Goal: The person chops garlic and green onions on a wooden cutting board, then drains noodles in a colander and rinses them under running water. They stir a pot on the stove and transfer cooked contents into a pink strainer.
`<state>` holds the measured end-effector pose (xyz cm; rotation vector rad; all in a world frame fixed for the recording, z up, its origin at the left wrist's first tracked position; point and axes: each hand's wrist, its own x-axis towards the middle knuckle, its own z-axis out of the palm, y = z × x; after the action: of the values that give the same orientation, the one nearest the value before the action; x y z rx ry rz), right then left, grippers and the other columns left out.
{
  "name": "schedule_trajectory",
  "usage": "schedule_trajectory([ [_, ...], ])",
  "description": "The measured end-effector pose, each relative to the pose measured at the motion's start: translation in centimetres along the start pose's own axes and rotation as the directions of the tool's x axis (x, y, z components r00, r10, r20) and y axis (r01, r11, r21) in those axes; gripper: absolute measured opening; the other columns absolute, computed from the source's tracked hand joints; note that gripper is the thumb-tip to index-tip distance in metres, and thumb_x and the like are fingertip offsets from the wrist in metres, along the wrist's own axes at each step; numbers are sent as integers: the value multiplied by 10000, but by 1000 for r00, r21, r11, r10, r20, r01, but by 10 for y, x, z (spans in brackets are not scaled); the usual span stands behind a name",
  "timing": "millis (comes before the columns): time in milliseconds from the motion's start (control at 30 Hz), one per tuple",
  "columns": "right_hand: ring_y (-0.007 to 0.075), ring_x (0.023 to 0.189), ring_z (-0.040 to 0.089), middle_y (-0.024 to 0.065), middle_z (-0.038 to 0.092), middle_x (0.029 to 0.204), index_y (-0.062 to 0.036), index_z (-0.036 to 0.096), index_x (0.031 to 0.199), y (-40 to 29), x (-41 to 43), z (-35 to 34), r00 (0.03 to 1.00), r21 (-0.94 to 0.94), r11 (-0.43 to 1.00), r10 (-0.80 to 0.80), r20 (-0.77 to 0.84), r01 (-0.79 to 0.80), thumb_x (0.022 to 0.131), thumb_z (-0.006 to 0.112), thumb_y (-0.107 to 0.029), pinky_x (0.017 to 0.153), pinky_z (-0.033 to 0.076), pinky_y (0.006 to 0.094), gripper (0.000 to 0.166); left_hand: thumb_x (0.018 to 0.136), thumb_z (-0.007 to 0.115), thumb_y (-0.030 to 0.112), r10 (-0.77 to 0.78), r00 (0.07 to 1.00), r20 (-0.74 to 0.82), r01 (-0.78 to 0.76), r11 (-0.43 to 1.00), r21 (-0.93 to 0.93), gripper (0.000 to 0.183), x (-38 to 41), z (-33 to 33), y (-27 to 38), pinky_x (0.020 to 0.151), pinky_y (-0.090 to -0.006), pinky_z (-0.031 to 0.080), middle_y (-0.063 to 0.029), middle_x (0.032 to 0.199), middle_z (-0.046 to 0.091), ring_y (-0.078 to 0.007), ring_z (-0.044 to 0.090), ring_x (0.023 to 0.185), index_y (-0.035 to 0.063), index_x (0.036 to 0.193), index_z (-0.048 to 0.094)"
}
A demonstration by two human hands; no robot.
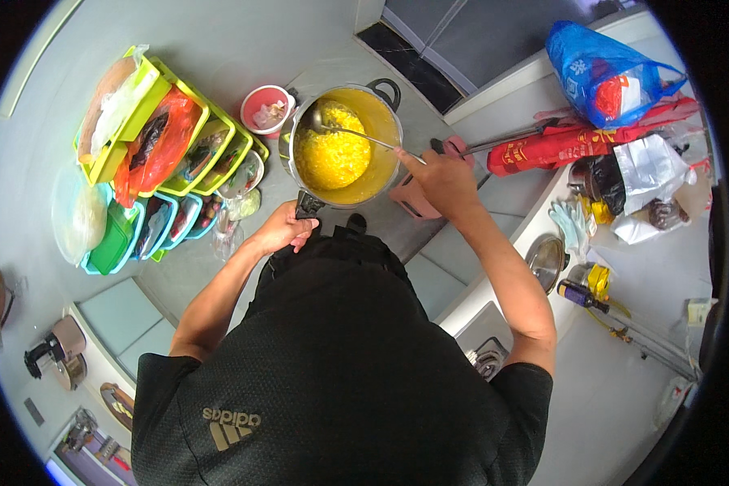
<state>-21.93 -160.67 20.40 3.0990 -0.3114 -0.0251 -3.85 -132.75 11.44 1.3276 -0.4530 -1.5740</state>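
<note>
My left hand [284,228] is closed around the black handle of a deep metal pot [384,130]. Thick yellow food [340,159] with a lumpy, wet surface lies in the pot's bottom. Between the fingers of my right hand [440,181] is the thin handle of a metal ladle [370,140]; its bowl rests in the food at the pot's left side. A second black loop handle [389,92] juts from the pot's far rim. The pot's underside and what bears it are hidden.
Left of the pot stand a red-and-white bin [261,129] and a rack of green baskets [243,152] and blue baskets [158,225] holding bags. At right, a white counter [492,273] carries a glass lid [545,262], gloves [568,222], a bottle [580,296] and a blue bag [589,67]. A pink bin [414,197] stands below.
</note>
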Motion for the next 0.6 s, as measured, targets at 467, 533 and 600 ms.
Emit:
schedule_trajectory([
  [467,386,934,652,196,681,1008,-87,612,1255,-33,-53,10,964,621,739,223,141,-262,943,551,-173,801,502,487,329,947,604,58,51,995,-80,-60,991,-118,185,5,1,-42,459,-293,396,3,606,450,-103,433,478,91,910,426],
  [533,366,933,666,219,670,982,-78,586,1293,-42,-38,15,959,587,759,246,143,-282,950,538,-157,799,508,446,355,951,595,45,49,994,-94,-60,990,-127,185,6,4,-44,457,-291,389,1,605,443,-104,423,473,89,904,421],
  [600,391,933,658,240,665,979,-54,577,1291,-54,-22,21,943,699,641,291,161,-317,957,533,-156,811,501,458,352,946,587,35,83,990,-118,-94,991,-94,172,8,7,-45,451,-286,381,8,607,440,-98,417,482,85,913,426],
])
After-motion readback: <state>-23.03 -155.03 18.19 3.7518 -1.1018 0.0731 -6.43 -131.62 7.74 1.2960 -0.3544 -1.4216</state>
